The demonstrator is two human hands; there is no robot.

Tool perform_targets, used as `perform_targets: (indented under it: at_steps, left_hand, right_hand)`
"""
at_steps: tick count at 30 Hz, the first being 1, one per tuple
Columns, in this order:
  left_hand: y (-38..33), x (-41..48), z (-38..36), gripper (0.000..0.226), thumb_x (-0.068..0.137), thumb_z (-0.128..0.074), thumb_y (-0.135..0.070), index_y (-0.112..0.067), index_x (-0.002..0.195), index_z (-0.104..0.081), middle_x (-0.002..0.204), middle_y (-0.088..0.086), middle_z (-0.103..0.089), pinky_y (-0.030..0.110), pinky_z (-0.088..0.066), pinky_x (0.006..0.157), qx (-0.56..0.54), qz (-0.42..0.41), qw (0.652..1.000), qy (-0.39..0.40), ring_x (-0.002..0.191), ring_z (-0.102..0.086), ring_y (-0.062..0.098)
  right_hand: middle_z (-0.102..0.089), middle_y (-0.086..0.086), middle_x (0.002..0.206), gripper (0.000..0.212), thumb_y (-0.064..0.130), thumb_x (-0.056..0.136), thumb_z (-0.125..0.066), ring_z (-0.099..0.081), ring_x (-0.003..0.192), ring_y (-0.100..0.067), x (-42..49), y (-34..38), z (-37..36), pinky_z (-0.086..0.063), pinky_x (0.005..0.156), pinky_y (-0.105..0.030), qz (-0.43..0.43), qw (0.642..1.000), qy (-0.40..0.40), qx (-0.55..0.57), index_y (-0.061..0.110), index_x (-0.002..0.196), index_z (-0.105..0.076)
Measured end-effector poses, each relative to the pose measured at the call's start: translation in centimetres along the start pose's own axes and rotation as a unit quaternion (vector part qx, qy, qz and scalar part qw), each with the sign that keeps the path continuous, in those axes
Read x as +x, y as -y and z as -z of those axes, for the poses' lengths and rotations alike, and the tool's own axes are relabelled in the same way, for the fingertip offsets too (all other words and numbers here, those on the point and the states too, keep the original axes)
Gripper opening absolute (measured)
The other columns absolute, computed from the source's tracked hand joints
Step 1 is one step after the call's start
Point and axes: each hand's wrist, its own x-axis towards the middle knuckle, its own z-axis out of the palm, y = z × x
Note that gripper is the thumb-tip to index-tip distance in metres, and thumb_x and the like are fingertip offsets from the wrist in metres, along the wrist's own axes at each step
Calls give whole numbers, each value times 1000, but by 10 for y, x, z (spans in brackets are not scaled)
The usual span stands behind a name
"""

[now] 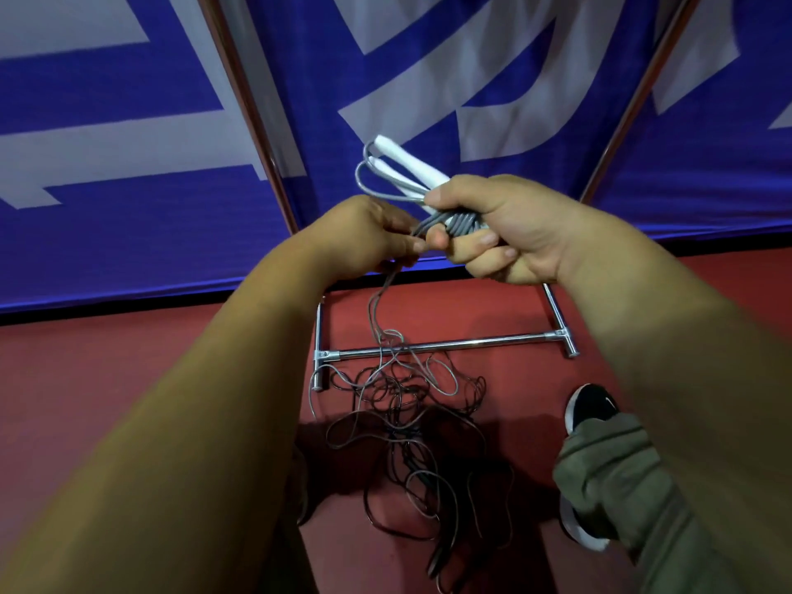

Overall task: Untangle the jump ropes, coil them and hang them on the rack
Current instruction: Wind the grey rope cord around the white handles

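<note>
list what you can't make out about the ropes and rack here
All head view.
- Grey rope coil: fingers of the right hand cover its turns.
- Left hand: its own back hides the pinch on the strand.
- Tangle on floor: cords too thin and dark to count ropes.
- Rack: right side bar runs behind the right hand; uprights untraceable.

Right hand (pixel 505 225) is gripping handles (pixel 411 173) and coils (pixel 460 225); left hand (pixel 364 237), at its nine o'clock, is pinching rope (pixel 379 302) hanging toward six.

Bare left hand (pixel 364 237), right hand (pixel 510 225) and forearms (pixel 205 400); olive-green trouser leg (pixel 613 473), black white-soled sneaker (pixel 593 405).
</note>
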Motion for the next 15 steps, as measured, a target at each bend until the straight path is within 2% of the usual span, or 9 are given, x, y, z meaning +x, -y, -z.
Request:
perform_targets:
  at_steps: [2, 4, 7, 10, 13, 15]
  left_hand:
    - [0, 1, -1, 6, 93, -79, -15, -20, 96, -81, 93, 1, -80, 38, -61, 87, -51, -21, 998, -18, 85, -72, 9]
    - [4, 2, 5, 12, 94, -73, -6, -17, 94, -77, 91, -1, -78, 41, -60, 81, -79, -58, 995, -12, 87, -73, 11]
    - [10, 0, 18, 17, 90, -69, -8, -17, 102, -77, 100, 9, -76, 43, -59, 83, -112, -110, 985, 73, 93, -73, 25]
    - [7, -3, 22, 22, 89, -71, 2, -10, 106, -77, 99, 14, -75, 36, -62, 79, -199, -64, 974, 85, 89, -73, 28]
    - [2, -5, 18, 30, 88, -68, 14, -11, 100, -78, 105, 19, -70, 33, -61, 84, -214, -61, 972, 71, 92, -70, 26]
    - [-3, -6, 17, 31, 85, -71, 16, -11, 100, -79, 105, 19, -70, 32, -61, 91, -195, -73, 976, 65, 96, -70, 24]
  right_hand:
    - [-61, -6, 78, 15, 22, 101, -61, -29, 41, 0, -4, -1, -2, -17, 32, -13, -21, 999, 41, -4, 9, 98, -55]
    - [-62, -7, 78, 16, 20, 91, -64, -30, 40, 0, -9, -3, -6, -16, 33, -12, -48, 996, 80, -8, 9, 98, -53]
    - [-63, -10, 77, 19, 17, 87, -63, -32, 40, 0, -16, -5, -10, -15, 33, -12, -103, 984, 140, -35, 6, 97, -51]
    - [-64, -11, 72, 8, 9, 96, -54, -33, 37, 0, -19, -7, -13, -14, 32, -13, -144, 971, 179, -70, 2, 95, -50]
    - [-63, -14, 81, 3, 3, 102, -52, -33, 40, -3, -15, -13, -15, -14, 33, -14, -152, 965, 194, -85, 4, 102, -49]
    - [-61, -14, 88, 10, -1, 100, -56, -32, 44, -5, -10, -18, -15, -15, 34, -14, -155, 966, 179, -108, 6, 105, -52]
